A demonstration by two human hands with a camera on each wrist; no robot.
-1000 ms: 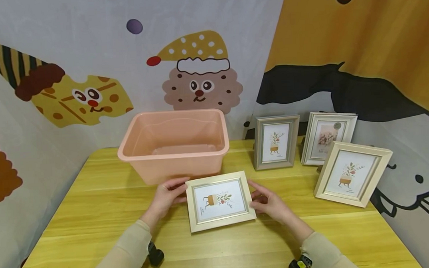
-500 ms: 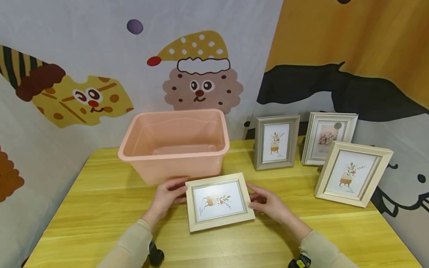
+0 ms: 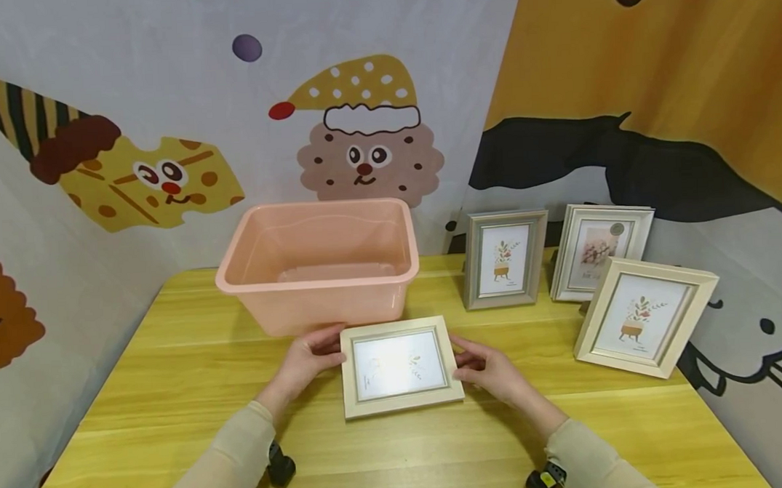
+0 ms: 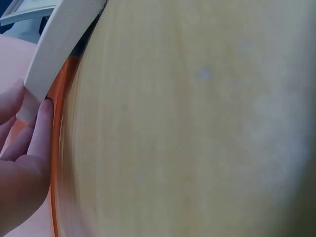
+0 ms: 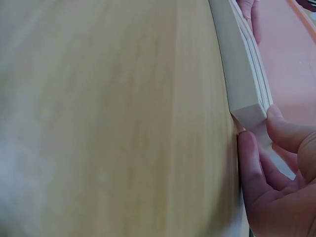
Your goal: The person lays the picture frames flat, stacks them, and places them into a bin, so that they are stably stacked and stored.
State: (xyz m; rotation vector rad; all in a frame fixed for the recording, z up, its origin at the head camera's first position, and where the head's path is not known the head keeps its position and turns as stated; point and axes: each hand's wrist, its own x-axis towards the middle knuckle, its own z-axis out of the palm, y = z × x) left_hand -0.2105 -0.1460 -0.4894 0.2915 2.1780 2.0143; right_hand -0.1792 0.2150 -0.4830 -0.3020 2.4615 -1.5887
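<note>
A cream picture frame (image 3: 403, 407) lies on its side, face up, in front of the bin in the head view, glare whitening most of its picture. My left hand (image 3: 306, 360) pinches its left edge, thumb on top and fingers beneath. On the opposite edge, my right hand (image 3: 491, 374) grips it the same way. The left wrist view shows the frame's pale side (image 4: 54, 59) between thumb and fingers. In the right wrist view, the right thumb and fingers (image 5: 254, 165) hold the frame's corner (image 5: 247, 113), close above the tabletop.
A pink plastic bin (image 3: 318, 305) stands just behind the held frame. To the right, a grey-brown frame (image 3: 538, 256), a white frame (image 3: 565, 265) and another cream frame (image 3: 692, 318) stand upright on the wooden table (image 3: 173, 355). A printed cloth (image 3: 179, 35) hangs behind.
The held picture frame has tilted flatter and its near edge has shifted up slightly, so glare now covers the picture. Both hands keep their hold, and the other frames stay put.
</note>
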